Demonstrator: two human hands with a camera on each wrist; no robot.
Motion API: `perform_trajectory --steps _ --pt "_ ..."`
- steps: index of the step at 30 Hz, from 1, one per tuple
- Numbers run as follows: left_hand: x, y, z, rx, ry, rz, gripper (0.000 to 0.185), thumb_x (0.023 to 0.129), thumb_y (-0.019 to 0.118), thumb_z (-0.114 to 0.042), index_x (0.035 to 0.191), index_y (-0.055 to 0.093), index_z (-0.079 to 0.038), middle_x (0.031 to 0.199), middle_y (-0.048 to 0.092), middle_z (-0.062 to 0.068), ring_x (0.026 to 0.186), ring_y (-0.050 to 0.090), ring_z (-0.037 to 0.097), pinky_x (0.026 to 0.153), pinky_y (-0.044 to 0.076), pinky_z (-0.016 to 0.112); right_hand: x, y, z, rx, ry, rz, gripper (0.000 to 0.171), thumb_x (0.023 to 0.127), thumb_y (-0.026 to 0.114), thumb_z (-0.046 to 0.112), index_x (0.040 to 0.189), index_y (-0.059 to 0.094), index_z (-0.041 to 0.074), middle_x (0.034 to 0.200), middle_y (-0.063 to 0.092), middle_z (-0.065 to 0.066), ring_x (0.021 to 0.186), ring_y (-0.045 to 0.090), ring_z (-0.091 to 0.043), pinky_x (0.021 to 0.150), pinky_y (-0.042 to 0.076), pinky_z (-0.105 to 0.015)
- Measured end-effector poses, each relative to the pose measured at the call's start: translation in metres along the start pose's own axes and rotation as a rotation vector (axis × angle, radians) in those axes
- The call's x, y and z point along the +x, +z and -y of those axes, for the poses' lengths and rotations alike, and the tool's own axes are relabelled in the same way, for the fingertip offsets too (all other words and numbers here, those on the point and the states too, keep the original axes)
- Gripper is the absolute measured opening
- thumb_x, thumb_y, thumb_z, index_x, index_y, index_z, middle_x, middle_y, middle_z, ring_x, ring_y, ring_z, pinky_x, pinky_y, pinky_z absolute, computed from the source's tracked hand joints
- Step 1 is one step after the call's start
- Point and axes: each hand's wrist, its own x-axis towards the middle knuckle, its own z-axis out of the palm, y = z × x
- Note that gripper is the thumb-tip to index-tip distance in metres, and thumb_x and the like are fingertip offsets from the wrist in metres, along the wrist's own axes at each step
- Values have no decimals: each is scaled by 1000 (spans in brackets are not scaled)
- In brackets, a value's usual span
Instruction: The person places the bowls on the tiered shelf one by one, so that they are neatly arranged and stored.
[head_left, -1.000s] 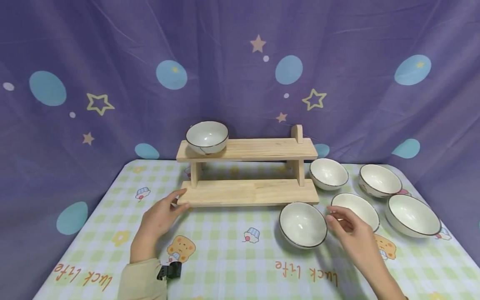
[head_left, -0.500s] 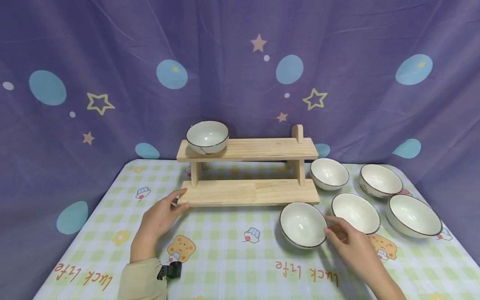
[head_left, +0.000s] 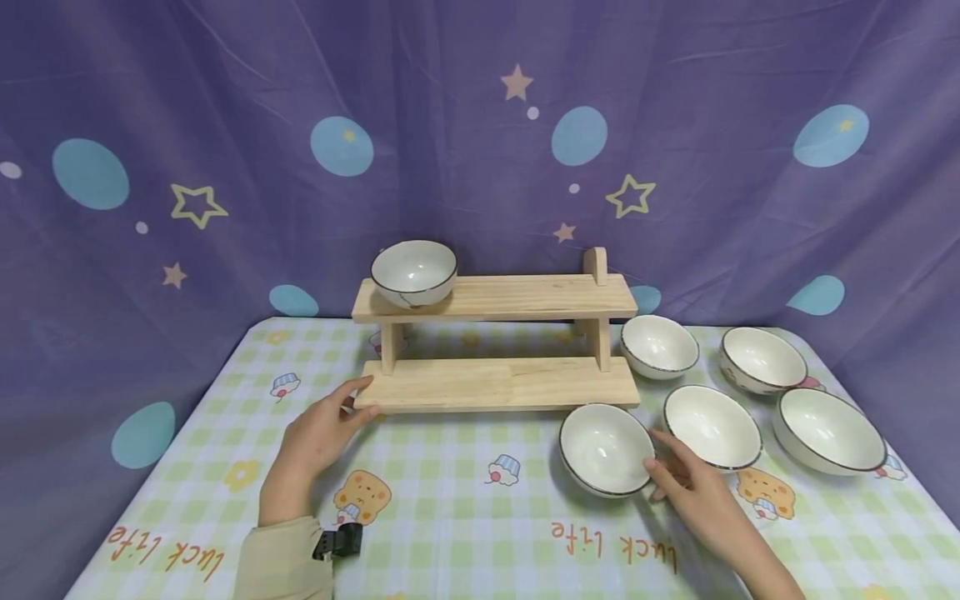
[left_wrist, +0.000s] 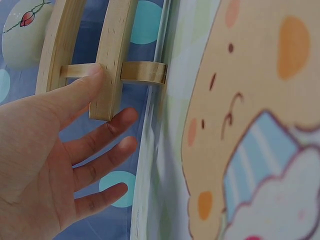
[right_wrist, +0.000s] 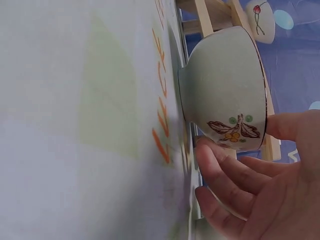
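A two-tier wooden rack (head_left: 498,385) stands at the middle back. My left hand (head_left: 318,433) holds the left end of its lower board, the thumb on the front edge and the index finger at the end; the other fingers spread loosely in the left wrist view. A white bowl (head_left: 606,450) with a dark rim sits upright on the cloth before the rack's right end. My right hand (head_left: 693,492) pinches this bowl's right side, thumb at the rim and fingers against the outer wall. Painted leaves and yellow berries mark the bowl (right_wrist: 220,80) in the right wrist view.
Another bowl (head_left: 414,273) sits on the upper board's left end. On the right stand several more: a small bowl (head_left: 660,346), a shallow bowl (head_left: 712,427), a flowered bowl (head_left: 763,360) and a larger bowl (head_left: 828,431). A purple curtain (head_left: 465,167) hangs behind.
My right hand has come left and slightly down onto the near bowl, its thumb now at the rim and fingers against the side. The left hand and the bowls stay in place.
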Motion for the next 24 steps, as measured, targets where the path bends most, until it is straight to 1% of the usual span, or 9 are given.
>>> perform_trajectory --steps 2,4,8,11,18,24 --pt "0 0 0 -1 0 0 62 100 54 -50 152 41 -19 126 61 18 106 61 31 76 49 48 1 1 -1 35 4 -1 61 102 56 38 151 37 8 92 68 -5 76 64 -15 70 45 -26" --pt "0 0 0 -2 1 -1 63 99 54 -50 152 41 -19 126 61 18 106 61 31 76 49 48 1 3 -1 74 0 10 60 102 56 34 151 36 5 87 68 -6 75 64 -16 70 45 -25" --pt "0 0 0 -3 -2 -2 63 99 54 -51 152 42 -19 125 61 18 106 61 31 76 49 48 2 5 -3 174 21 56 64 103 56 29 151 30 -4 88 68 -8 75 64 -18 69 49 -26" --pt "1 1 0 -5 -6 2 63 99 54 -51 152 41 -18 126 60 19 106 61 31 77 48 49 3 7 -4 228 41 81 66 104 54 28 152 25 -6 90 68 -10 77 64 -18 68 52 -26" --pt "0 1 0 -3 -9 4 63 99 54 -52 152 42 -18 126 61 18 106 61 31 78 48 50 4 8 -5 286 38 90 64 104 53 26 152 24 -6 89 71 -12 76 66 -18 68 52 -26" --pt "0 0 0 2 -8 5 63 99 54 -51 152 41 -18 126 60 19 106 61 32 78 48 50 3 8 -3 307 44 85 64 104 53 26 152 24 -5 87 70 -12 75 65 -17 67 52 -25"
